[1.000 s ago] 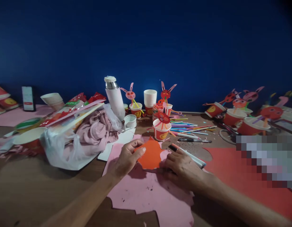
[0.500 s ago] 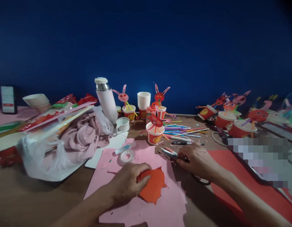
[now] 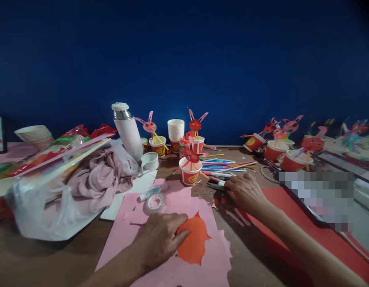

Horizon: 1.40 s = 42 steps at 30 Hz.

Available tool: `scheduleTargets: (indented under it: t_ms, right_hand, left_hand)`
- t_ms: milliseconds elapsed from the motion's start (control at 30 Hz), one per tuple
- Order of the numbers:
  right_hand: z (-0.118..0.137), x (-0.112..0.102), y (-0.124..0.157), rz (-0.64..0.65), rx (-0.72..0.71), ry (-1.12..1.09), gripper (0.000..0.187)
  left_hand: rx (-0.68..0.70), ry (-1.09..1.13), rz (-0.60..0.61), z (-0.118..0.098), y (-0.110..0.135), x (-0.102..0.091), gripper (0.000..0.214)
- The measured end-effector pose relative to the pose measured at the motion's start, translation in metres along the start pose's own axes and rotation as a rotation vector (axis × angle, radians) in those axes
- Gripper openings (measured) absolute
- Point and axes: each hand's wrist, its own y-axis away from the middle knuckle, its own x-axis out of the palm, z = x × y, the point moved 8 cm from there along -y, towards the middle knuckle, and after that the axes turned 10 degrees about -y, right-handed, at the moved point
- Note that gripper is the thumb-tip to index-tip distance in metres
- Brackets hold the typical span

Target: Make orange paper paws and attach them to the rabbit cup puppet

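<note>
My left hand is closed on the edge of a jagged-edged orange paper piece, thumb on top, over a pink sheet. My right hand reaches to the right of the centre, its fingers bent down around the end of a dark pen; its fingertips are partly hidden. Thin paper scraps lie just below that hand. A tape roll and a glue stick rest on the pink sheet beyond my left hand.
A paper cup with a red paper face stands behind the pens, beside coloured sticks. Farther back are a flask, a mug and stacked cups. Bags crowd the left; red paper and more decorated cups are right.
My right hand has moved up to the pens; the grey tool and dark loop seen by it no longer show there. My left hand keeps the orange paper. The view has shifted slightly right.
</note>
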Motion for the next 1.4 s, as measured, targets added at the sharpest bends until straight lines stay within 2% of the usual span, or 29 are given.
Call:
scheduleTargets:
  t_ms: [133, 233, 367, 500, 633, 767, 900, 1067, 1233, 1400]
  right_hand:
    - [-0.012, 0.002, -0.002, -0.044, 0.029, -0.004, 0.019]
    - [-0.012, 0.001, -0.001, -0.044, 0.037, -0.016, 0.020]
    - [0.002, -0.004, 0.003, -0.009, 0.004, -0.093, 0.016]
    - [0.016, -0.003, 0.004, 0.019, -0.068, -0.205, 0.016]
    - [0.007, 0.002, 0.001, 0.005, -0.040, -0.164, 0.022]
    - [-0.002, -0.006, 0.000, -0.017, 0.014, -0.195, 0.023]
    - [-0.005, -0.013, 0.011, 0.067, 0.084, -0.258, 0.022]
    - [-0.002, -0.003, 0.031, 0.234, 0.067, -0.205, 0.022]
    - [-0.001, 0.005, 0.039, 0.261, 0.082, -0.183, 0.022]
    - [0.004, 0.008, 0.041, 0.326, 0.076, -0.300, 0.022]
  left_hand:
    - [-0.025, -0.061, -0.051, 0.001, 0.001, -0.001, 0.018]
    - [-0.085, -0.084, -0.119, 0.004, 0.003, -0.005, 0.024]
    - [-0.136, -0.097, -0.230, 0.009, 0.008, -0.011, 0.028]
    - [-0.081, -0.034, -0.302, 0.010, 0.008, -0.015, 0.021]
    - [-0.001, 0.035, -0.275, 0.005, 0.005, -0.014, 0.020]
    - [0.093, 0.044, -0.262, -0.007, 0.006, -0.013, 0.017]
    - [0.169, 0.010, -0.172, -0.018, 0.007, -0.008, 0.019]
    - [0.174, 0.004, -0.170, -0.019, 0.007, -0.011, 0.019]
    - [0.175, 0.017, -0.120, -0.016, 0.005, -0.006, 0.022]
    - [0.164, 0.060, -0.110, -0.013, 0.005, -0.006, 0.022]
